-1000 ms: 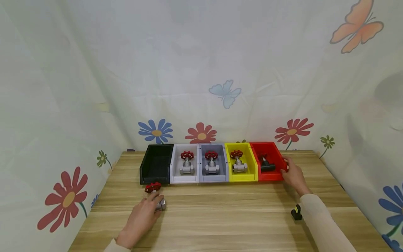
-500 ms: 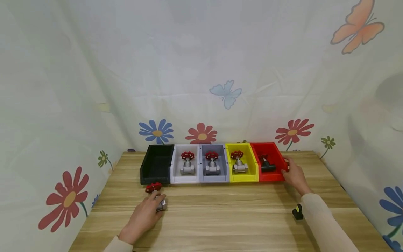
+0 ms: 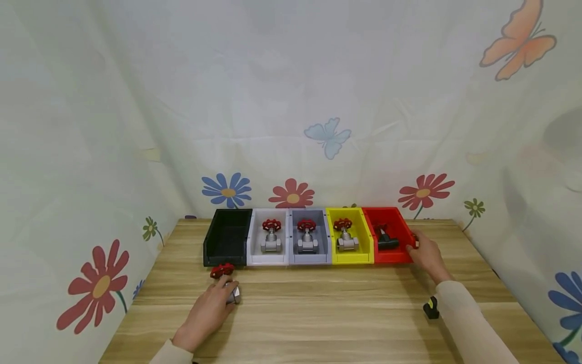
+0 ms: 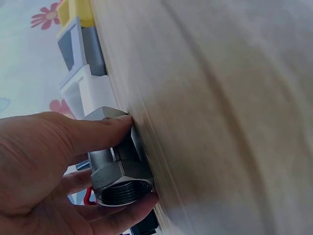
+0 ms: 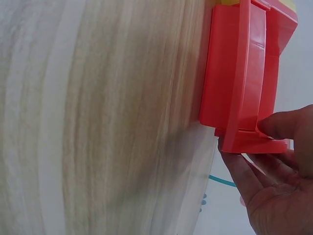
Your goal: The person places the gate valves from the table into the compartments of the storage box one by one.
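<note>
My left hand (image 3: 204, 309) grips a metal gate valve (image 4: 110, 156) by its hexagonal-ended body, thumb on one side and fingers on the other. The valve's red handwheel (image 3: 222, 270) points toward the front of the black bin (image 3: 227, 237), and an open threaded end shows in the left wrist view. At the far right, my right hand (image 3: 427, 257) pinches the side wall of a red bin (image 5: 227, 73), thumb inside and fingers outside. Inside that bin lies a black T-shaped piece (image 3: 388, 243) with a red part behind it.
White (image 3: 267, 259), grey (image 3: 310, 259) and yellow (image 3: 353, 259) bins stand in the row between black and red. Each holds a metal valve with a red handwheel. A small black clip-like object (image 3: 431, 308) is beside the right sleeve. A patterned curtain (image 3: 254, 101) hangs behind the wooden table.
</note>
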Available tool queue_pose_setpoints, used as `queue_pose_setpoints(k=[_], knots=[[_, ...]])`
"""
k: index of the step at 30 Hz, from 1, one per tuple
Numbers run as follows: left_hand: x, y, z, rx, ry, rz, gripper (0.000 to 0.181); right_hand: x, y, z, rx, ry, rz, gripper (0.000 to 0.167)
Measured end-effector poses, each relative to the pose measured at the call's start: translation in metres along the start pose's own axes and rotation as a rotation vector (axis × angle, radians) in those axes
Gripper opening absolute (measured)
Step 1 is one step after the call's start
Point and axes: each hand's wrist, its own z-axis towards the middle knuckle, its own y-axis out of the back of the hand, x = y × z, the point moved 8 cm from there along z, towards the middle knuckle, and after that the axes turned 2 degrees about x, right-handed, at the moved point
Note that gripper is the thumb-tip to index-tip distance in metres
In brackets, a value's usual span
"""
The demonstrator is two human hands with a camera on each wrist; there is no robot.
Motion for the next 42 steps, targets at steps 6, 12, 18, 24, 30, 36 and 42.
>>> queue_pose_setpoints(k=[6,12,18,24,30,36,42], knots=[[0.0,0.0,0.001,-0.018,-0.007,0.0,0.05,0.0,0.0,-0.001,-0.002,-0.008,0.002,0.053],[0.0,-0.001,0.001,-0.005,0.0,-0.002,0.05,-0.001,-0.001,0.0,-0.012,0.001,-0.013,0.054],[0.001,0.0,0.0,0.006,0.021,0.005,0.049,-0.002,-0.004,0.003,0.005,-0.019,-0.008,0.056],[0.004,0.001,-0.003,0.025,0.047,-0.004,0.048,-0.003,-0.004,0.002,0.003,-0.019,-0.005,0.057],[0.005,0.005,-0.006,0.048,0.067,-0.037,0.05,-0.002,-0.003,0.001,-0.007,-0.01,-0.009,0.056],[0.004,0.016,-0.009,0.011,0.072,-0.046,0.051,-0.003,-0.005,0.001,0.003,-0.027,0.0,0.056],[0.003,0.028,-0.008,0.001,0.078,-0.041,0.053,-0.006,-0.006,0.002,0.02,-0.046,0.007,0.057]])
